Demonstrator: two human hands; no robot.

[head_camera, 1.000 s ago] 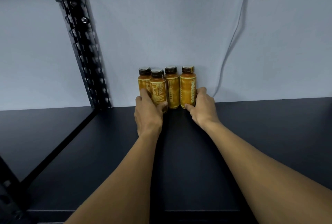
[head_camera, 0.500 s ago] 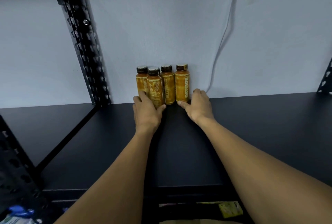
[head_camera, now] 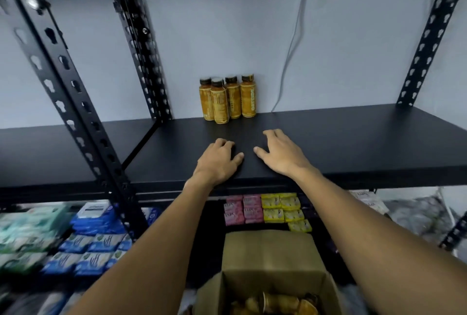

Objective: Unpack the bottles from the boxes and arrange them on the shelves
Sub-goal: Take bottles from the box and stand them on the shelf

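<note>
Several amber bottles with dark caps [head_camera: 227,98] stand upright in a tight group at the back of the black shelf [head_camera: 353,142], against the wall. My left hand [head_camera: 219,161] and my right hand [head_camera: 280,154] hover over the shelf's front part, empty, with fingers loosely curled and well short of the bottles. Below me an open cardboard box [head_camera: 270,264] holds more bottles [head_camera: 278,303], seen from above at the bottom edge.
Black perforated uprights [head_camera: 73,117] [head_camera: 427,36] frame the shelf bay. A white cable [head_camera: 290,44] hangs down the wall right of the bottles. On the lower shelf lie pink and yellow soap packs [head_camera: 265,209] and blue and green packets [head_camera: 88,241].
Both hands have let go of the bottle group and drawn back toward the shelf's front. The view has pulled back and down, bringing the lower shelf and the box into sight.
</note>
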